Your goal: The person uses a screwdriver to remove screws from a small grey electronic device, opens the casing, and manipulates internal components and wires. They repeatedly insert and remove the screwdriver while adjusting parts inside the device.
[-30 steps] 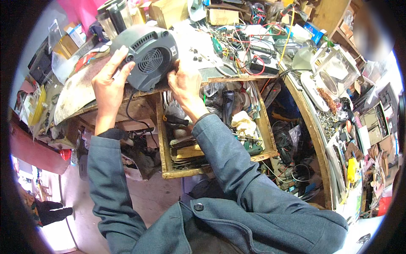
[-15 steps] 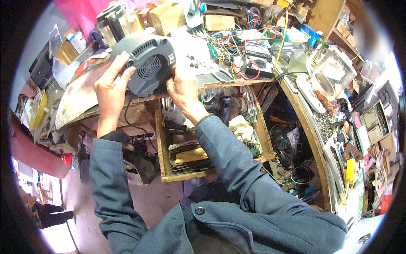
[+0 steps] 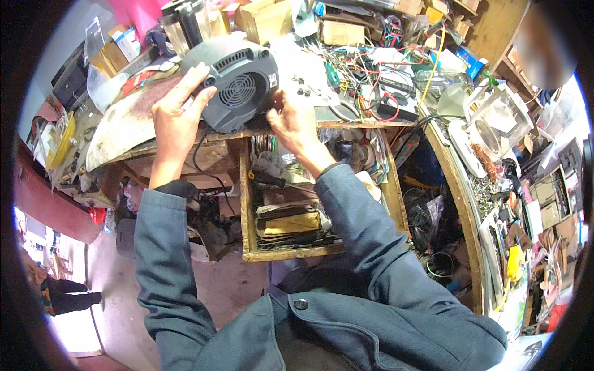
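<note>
A dark grey appliance base, like a blender's motor base (image 3: pixel 218 114), stands tipped on the bench's front edge, its underside with a round slotted vent facing me. My left hand (image 3: pixel 175 119) is closed on its left side, with thumb and fingers around a corner foot. Against the lower right side, my right hand (image 3: pixel 292 123) has its fingers curled. What the right fingertips pinch there is hidden. A black power cord (image 3: pixel 199 157) hangs down from the base in front of the bench.
Below the bench an open wooden drawer (image 3: pixel 291 254) holds tools and papers. Clear blender jars (image 3: pixel 178 34) stand behind the base. Tangled wires and red test leads (image 3: pixel 388 105) lie to the right, near small dark parts (image 3: pixel 302 86). A cluttered side bench (image 3: pixel 455 179) runs along the right.
The whole view has shifted, so the base and both hands appear further right. My right hand's fingers look more tightly curled at the base's side. My left hand keeps its hold.
</note>
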Action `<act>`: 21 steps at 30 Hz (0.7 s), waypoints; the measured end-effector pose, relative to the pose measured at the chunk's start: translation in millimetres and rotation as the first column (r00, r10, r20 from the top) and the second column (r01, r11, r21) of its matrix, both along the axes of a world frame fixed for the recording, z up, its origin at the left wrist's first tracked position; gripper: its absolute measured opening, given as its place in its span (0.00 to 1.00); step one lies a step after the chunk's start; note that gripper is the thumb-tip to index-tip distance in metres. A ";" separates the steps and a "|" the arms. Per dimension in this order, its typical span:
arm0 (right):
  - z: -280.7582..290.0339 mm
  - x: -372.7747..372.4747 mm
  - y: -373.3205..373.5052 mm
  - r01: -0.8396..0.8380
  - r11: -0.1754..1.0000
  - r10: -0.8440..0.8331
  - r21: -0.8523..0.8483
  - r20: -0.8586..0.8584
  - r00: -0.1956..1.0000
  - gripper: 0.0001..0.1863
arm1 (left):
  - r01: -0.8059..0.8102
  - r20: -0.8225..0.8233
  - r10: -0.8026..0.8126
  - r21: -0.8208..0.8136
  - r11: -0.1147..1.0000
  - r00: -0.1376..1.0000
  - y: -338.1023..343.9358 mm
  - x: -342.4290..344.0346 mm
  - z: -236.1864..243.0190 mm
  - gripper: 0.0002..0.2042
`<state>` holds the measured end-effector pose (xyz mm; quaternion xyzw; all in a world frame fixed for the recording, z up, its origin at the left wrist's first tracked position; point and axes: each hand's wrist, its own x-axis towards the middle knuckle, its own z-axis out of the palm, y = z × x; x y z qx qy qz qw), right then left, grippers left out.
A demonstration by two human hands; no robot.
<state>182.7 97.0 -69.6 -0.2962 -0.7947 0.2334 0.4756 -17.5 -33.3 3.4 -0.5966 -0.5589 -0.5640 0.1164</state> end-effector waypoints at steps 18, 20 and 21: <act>-1.5 -0.3 -2.9 -0.003 1.000 0.003 0.011 -0.002 1.000 0.15 | 0.040 0.059 -0.039 -0.016 0.999 0.998 -3.7 -9.9 -1.5 0.19; -13.0 -6.3 -1.5 0.071 0.986 -0.069 0.153 -0.017 0.997 0.14 | 0.056 0.084 -0.054 -0.019 0.998 0.995 -2.7 -4.0 0.8 0.19; -8.8 -4.7 -4.6 0.047 0.993 -0.045 0.110 -0.018 0.999 0.14 | 0.046 0.078 -0.044 -0.023 0.999 0.996 -3.7 -6.1 0.1 0.19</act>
